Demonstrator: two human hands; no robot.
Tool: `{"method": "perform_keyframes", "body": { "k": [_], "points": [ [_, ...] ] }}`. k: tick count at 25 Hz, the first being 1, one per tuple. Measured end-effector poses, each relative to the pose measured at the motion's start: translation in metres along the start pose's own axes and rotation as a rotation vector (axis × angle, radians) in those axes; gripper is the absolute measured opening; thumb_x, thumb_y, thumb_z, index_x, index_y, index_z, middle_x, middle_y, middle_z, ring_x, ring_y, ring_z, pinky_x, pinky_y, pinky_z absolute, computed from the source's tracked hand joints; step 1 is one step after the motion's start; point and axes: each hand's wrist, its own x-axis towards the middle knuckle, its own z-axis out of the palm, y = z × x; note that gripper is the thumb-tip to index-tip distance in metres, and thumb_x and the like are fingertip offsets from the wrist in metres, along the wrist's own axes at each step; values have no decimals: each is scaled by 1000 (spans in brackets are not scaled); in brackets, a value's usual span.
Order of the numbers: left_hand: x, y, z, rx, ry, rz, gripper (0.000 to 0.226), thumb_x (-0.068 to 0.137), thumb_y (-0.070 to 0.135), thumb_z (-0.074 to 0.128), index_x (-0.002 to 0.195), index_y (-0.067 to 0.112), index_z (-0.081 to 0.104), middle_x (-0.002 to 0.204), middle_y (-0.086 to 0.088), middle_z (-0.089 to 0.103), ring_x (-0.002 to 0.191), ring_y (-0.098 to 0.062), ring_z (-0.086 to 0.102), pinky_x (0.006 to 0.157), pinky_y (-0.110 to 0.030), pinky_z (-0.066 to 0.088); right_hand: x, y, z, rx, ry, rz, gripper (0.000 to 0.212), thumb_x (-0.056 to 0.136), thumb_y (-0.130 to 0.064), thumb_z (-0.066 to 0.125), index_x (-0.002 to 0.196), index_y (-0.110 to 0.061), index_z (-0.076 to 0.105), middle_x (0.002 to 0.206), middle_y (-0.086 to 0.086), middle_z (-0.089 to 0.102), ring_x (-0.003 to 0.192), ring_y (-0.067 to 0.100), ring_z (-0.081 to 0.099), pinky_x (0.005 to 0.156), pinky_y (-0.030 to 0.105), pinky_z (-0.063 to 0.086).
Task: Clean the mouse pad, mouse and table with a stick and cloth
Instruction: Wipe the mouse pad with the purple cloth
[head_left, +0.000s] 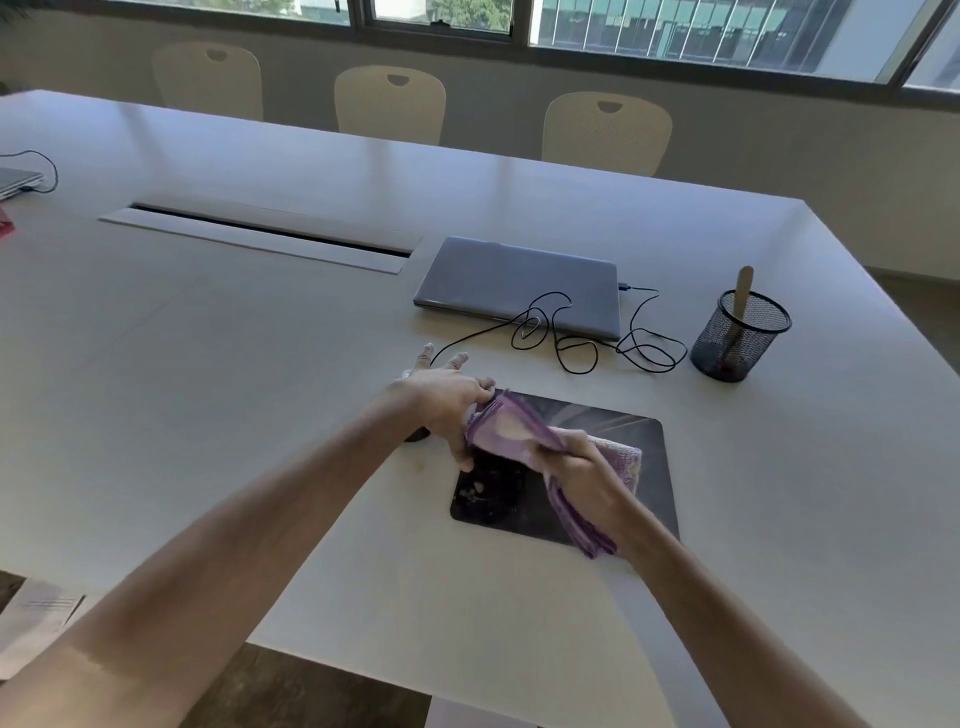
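A dark mouse pad (613, 499) lies on the white table (260, 389) near its front edge, with crumbs on its left part. Above the pad I hold a folded purple cloth (511, 426) in both hands. My right hand (582, 473) grips the cloth's middle, and its lower end hangs past my wrist. My left hand (447, 405) pinches the cloth's upper left corner, its outer fingers spread. A dark mouse (415, 435) is mostly hidden under my left wrist, and its black cable (566, 338) loops to the laptop. A wooden stick (742, 296) stands in a black mesh cup (737, 338).
A closed grey laptop (519, 283) lies behind the pad. A long cable slot (260, 236) is set into the table's middle. Another laptop (18, 182) with a cable sits at the far left edge. Three cream chairs (389, 104) stand along the far side under the windows.
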Motion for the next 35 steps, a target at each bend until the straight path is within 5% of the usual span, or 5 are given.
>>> {"method": "perform_keyframes", "body": {
  "k": [6,12,18,27,35],
  "points": [
    [12,2,-7,-152,82,-19,64,78,60,65,133,30,53,153,11,34,148,-23,-6,108,-62,-17,10,0,-20,228,422,66,24,85,-17,59,63,-8,57,58,8,45,54,23,40,53,36,34],
    [11,8,0,-129,229,-40,37,86,34,66,121,24,62,149,4,42,148,-25,5,110,-64,-9,-10,14,12,-729,90,70,37,90,-27,52,124,-24,66,129,-5,64,122,10,52,102,29,40],
    [10,13,-3,-128,233,-72,43,88,33,65,129,22,58,149,1,43,148,-25,6,112,-64,-7,-9,10,27,-883,-152,-232,42,95,-21,54,138,-18,55,147,-1,48,142,11,34,119,26,22],
    [12,18,-7,-13,165,-78,51,78,48,72,117,16,63,150,-1,40,148,-28,3,109,-68,-8,0,1,32,-401,-306,44,23,85,-15,60,102,-9,74,91,-27,69,83,-4,61,73,21,47],
    [8,18,-4,-26,180,-85,62,80,49,69,132,20,55,155,4,31,148,-28,0,108,-67,-10,-15,-2,27,-77,-150,127,21,61,-25,71,75,-10,76,68,7,63,70,14,57,64,36,44]
  ]
}}
